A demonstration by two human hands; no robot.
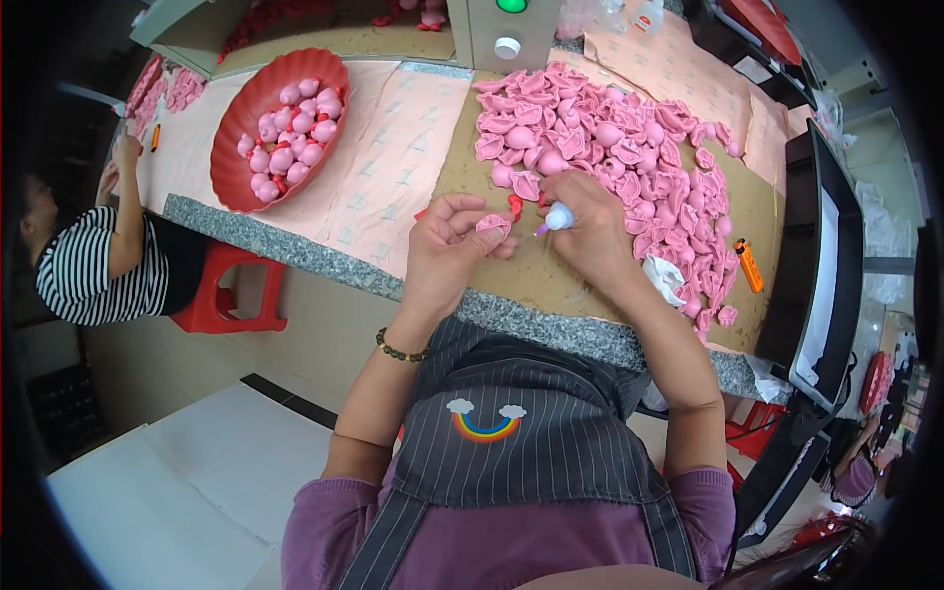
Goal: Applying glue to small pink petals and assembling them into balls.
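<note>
Between the thumb and fingers of my left hand [442, 251] sits a pink shell-like moulded piece [495, 225], hollow side showing. My right hand [596, 231] grips a small whitish glue bottle [560, 215], its purple tip pointing down toward the left hand. Bottle tip and pink piece are a short gap apart. A small red part [515, 204] shows just beyond the left fingertips; whether they touch it I cannot tell. Close past my right hand a heap of similar pink pieces [629, 147] spreads over the brown board [452, 197], some rounded, others hollow side up.
A red fluted bowl [228, 128] holds pink balls with red parts. Right of my forearm lie crumpled white tissue [665, 279] and an orange lighter [750, 265]. A black bin-like case [787, 256] borders the right. At left, a person in stripes [98, 265] works beside a red stool [231, 290].
</note>
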